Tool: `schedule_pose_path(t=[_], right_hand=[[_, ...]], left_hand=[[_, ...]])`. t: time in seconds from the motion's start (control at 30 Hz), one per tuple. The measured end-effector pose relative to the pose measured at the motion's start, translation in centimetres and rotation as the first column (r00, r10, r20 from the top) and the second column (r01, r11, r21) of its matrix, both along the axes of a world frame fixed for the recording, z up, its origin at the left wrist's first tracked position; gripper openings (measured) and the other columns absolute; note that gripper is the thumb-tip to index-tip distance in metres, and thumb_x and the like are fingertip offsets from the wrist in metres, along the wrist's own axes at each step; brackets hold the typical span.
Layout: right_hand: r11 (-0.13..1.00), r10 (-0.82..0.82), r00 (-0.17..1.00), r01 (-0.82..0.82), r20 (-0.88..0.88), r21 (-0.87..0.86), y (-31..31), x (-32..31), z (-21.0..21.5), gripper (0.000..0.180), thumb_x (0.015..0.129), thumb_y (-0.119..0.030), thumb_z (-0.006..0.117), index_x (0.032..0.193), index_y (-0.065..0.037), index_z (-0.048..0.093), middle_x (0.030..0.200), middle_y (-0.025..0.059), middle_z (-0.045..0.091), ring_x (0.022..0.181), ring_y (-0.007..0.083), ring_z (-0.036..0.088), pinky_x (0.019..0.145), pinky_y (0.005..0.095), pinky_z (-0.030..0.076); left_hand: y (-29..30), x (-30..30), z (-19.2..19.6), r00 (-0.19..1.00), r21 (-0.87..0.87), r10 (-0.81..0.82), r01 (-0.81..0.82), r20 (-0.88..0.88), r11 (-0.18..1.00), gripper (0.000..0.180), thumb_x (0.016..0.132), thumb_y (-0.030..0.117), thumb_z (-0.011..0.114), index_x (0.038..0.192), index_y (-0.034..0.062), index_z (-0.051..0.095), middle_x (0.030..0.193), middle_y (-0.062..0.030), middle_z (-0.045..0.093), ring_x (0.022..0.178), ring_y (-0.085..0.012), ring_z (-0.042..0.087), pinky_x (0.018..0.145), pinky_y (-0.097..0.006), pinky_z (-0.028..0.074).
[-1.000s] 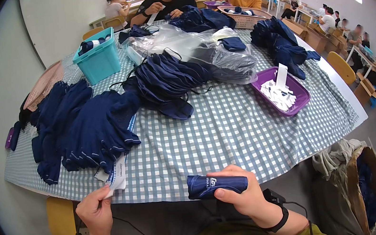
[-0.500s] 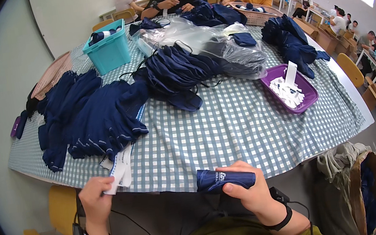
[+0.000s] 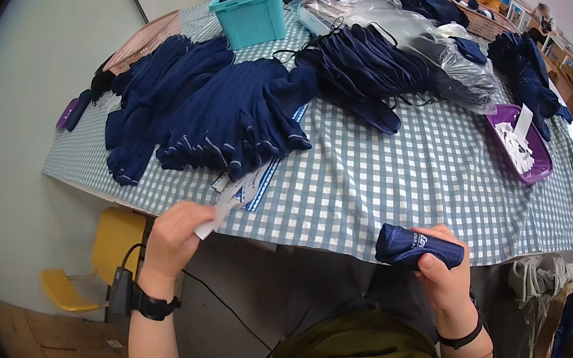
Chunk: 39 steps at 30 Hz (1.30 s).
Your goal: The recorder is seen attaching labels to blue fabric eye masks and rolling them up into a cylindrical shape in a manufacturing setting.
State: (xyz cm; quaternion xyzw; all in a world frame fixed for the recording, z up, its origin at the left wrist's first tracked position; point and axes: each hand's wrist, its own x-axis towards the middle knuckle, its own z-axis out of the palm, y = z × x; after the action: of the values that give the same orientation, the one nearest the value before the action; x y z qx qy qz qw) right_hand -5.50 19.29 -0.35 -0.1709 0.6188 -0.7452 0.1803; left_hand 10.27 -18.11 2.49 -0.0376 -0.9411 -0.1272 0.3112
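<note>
Paper slips at the table edge: I see a small stack of white slips with a blue stripe along one side, lying on the checked tablecloth at the near left edge, partly tucked under the navy garment pile.
Clear bags: a heap of transparent plastic bags lies at the far middle of the table, some with dark items inside.
Purple tray: a shallow purple tray sits near the right edge of the table and holds white paper tags, one of them standing up on end.
Teal bin: a teal plastic bin stands at the far side with a navy roll showing over its rim.
Navy garment pile: a wide spread of navy garments covers the left half of the table; a second dark bundle with thin black cords lies just right of it.
Left hand: my left hand is at the near table edge, fingers closed in a pinch on the end of one white slip from the stack; a black watch is on that wrist.
Right hand: my right hand is below the table edge, over my lap, fingers wrapped firmly round a rolled navy garment that has a small white printed mark on it.
Where the roll is: held level in the right hand, clear of the table, well apart from the slip in the left hand.
Beside me: a yellow chair stands at the left, below the table corner.
Other people: seated at the far end, their hands on more navy cloth.
</note>
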Motion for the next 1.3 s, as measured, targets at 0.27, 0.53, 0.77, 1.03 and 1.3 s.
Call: schedule_pose_path(t=[0.27,0.53,0.77,1.03,1.3], right_hand=[[0.998,0.044,0.997,-0.041,-0.071,0.051,-0.3,0.1,1.1,0.039,0.081,-0.02,0.081,0.114,0.0,0.073,0.092,0.004,0.063,0.085,0.0127,0.058,0.076,0.0258,0.045],[0.997,0.081,0.989,-0.079,-0.123,0.024,0.2,0.0,1.6,0.034,0.085,-0.019,0.08,0.116,-0.005,0.073,0.093,0.0024,0.065,0.085,0.0099,0.06,0.077,0.0254,0.047],[0.994,0.06,0.994,-0.069,-0.094,-0.09,2.6,0.5,2.1,0.035,0.086,-0.016,0.078,0.118,-0.004,0.072,0.089,0.0,0.059,0.082,0.008,0.054,0.073,0.0241,0.042],[0.986,0.028,0.993,-0.046,-0.111,-0.163,5.6,0.9,2.8,0.035,0.086,-0.016,0.079,0.117,-0.003,0.072,0.09,0.0001,0.06,0.08,0.008,0.055,0.074,0.0233,0.044],[0.966,0.037,0.999,-0.031,0.017,-0.257,6.9,2.7,3.3,0.052,0.085,-0.031,0.078,0.121,0.005,0.067,0.094,0.0036,0.057,0.078,0.0097,0.056,0.07,0.0233,0.045]], left_hand=[[1.4,1.1,0.5,0.998,0.048,-0.003,0.0,0.059,0.999,0.032,0.066,-0.013,0.062,0.091,0.0023,0.074,0.09,-0.0134,0.073,0.085,-0.0319,0.069,0.075,-0.037,0.056],[-0.8,3.4,-0.9,0.938,0.569,0.251,-0.075,-0.239,0.819,0.017,0.087,-0.006,0.069,0.103,-0.0012,0.067,0.092,-0.0066,0.066,0.082,-0.0143,0.061,0.074,-0.025,0.049],[-8.5,6.0,-0.6,0.773,0.898,0.472,0.29,-0.424,0.332,0.033,0.1,0.014,0.062,0.128,-0.0003,0.052,0.126,-0.0096,0.058,0.115,-0.0172,0.056,0.103,-0.031,0.045],[3.8,3.8,8.0,0.691,0.75,0.416,0.282,-0.592,0.598,0.029,0.108,0.029,0.042,0.114,0.0027,0.053,0.087,-0.0003,0.055,0.072,-0.0082,0.052,0.064,-0.019,0.043],[21.9,-5.2,4.6,0.94,0.882,0.069,0.287,-0.335,0.373,0.037,0.101,0.037,0.039,0.08,0.0084,0.049,0.055,0.0034,0.038,0.043,-0.0038,0.029,0.04,-0.023,0.019]])
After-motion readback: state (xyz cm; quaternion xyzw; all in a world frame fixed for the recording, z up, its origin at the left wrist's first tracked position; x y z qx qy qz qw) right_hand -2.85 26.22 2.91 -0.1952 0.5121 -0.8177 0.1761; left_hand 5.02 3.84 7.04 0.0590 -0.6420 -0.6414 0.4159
